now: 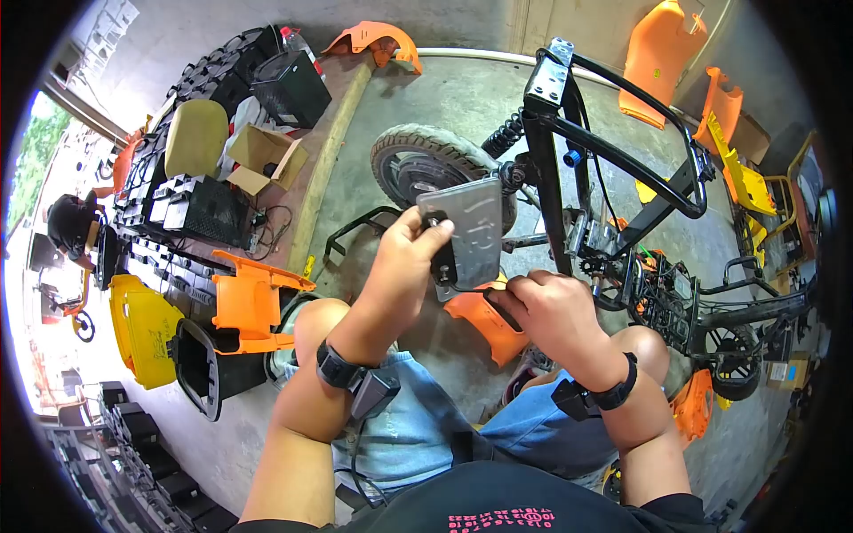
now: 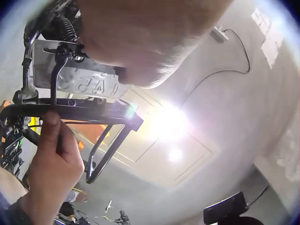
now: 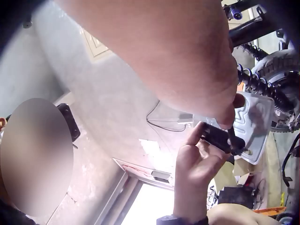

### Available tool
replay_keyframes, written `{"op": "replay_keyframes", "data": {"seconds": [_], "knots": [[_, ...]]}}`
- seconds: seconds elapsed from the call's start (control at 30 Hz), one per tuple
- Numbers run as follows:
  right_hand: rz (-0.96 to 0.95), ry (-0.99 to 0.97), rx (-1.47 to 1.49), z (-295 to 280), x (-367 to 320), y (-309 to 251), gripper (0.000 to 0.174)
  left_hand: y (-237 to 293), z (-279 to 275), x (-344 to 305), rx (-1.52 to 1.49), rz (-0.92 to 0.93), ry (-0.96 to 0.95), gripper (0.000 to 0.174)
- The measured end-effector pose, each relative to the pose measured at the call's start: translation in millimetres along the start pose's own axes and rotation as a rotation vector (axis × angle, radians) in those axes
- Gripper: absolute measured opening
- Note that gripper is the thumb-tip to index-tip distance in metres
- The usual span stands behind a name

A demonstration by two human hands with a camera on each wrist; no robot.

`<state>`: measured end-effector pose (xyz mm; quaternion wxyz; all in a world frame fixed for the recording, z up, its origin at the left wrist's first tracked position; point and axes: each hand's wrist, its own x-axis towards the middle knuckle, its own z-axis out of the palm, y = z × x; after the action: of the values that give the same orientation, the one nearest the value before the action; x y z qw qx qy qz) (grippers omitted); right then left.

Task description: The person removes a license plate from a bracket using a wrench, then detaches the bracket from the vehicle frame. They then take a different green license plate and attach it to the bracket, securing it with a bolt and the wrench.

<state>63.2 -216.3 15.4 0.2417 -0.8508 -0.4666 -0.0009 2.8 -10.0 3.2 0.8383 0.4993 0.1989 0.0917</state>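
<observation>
A silvery embossed plate (image 1: 478,233) is held up in front of the body, with a dark bracket (image 1: 442,255) along its near edge. My left hand (image 1: 397,271) pinches the bracket and plate edge between thumb and fingers. Low on the bracket, a thin black rod (image 2: 55,86) meets a fastener; my right hand (image 1: 555,315) grips the rod's other end with curled fingers. In the right wrist view the left hand (image 3: 199,164) holds the bracket (image 3: 220,138) beside the plate (image 3: 257,124).
Beyond the plate stand a wheel (image 1: 422,164) and a black frame (image 1: 546,169). An orange panel (image 1: 487,327) lies on the floor below the hands. To the left are an open cardboard box (image 1: 264,160), black batteries (image 1: 203,210) and a yellow bin (image 1: 142,330).
</observation>
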Motion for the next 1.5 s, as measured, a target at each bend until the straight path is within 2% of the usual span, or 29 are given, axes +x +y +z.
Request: {"op": "replay_keyframes", "data": {"seconds": [0.1,0.2,0.27,0.3,0.37,0.57,0.63,0.73,0.87,1.0,1.07,1.1,1.17,1.23,1.43,1.5], "knots": [[-0.076,0.043,-0.004,2,-1,0,0.023,-1,-11,9,-0.150,-0.056,0.098,0.024],[-0.005,0.103,0.130,2,1,-2,0.027,-3,-18,13,-0.356,-0.024,0.281,0.026],[0.304,-0.067,0.370,-7,5,-6,0.033,-4,-22,14,-0.401,-0.021,0.264,0.027],[0.302,-0.066,0.371,-13,7,-9,0.033,-4,-24,14,-0.446,-0.024,0.246,0.028],[0.461,-0.254,0.519,-22,13,-13,0.038,-2,-26,13,-0.473,-0.040,0.240,0.025],[0.515,-0.349,0.470,-19,17,-13,0.039,1,-22,11,-0.504,-0.079,0.186,0.026],[0.505,-0.335,0.472,-16,16,-13,0.040,-1,-23,11,-0.494,-0.084,0.123,0.027],[0.495,-0.328,0.446,-15,16,-13,0.041,3,-14,8,-0.473,-0.085,0.183,0.030],[0.491,-0.341,0.384,-19,18,-13,0.041,0,-16,8,-0.443,-0.066,0.140,0.026],[0.461,-0.321,0.352,-17,15,-10,0.039,3,-9,2,-0.273,-0.050,0.095,0.022],[0.294,-0.240,0.204,-8,12,-5,0.038,8,-1,-3,-0.192,-0.045,0.034,0.021],[0.294,-0.241,0.205,-5,10,-4,0.038,7,-2,-3,-0.192,-0.046,0.035,0.021],[0.223,-0.206,0.152,-1,8,-2,0.037,1,-6,0,0.012,-0.015,-0.038,0.023],[0.191,-0.187,0.125,2,6,0,0.036,1,-3,-2,0.051,-0.012,-0.058,0.025],[0.082,-0.109,0.052,7,1,-1,0.032,3,10,-10,0.450,0.040,-0.201,0.025],[0.059,-0.106,0.016,7,0,-1,0.031,-3,8,-7,0.481,0.027,-0.198,0.026]]}}
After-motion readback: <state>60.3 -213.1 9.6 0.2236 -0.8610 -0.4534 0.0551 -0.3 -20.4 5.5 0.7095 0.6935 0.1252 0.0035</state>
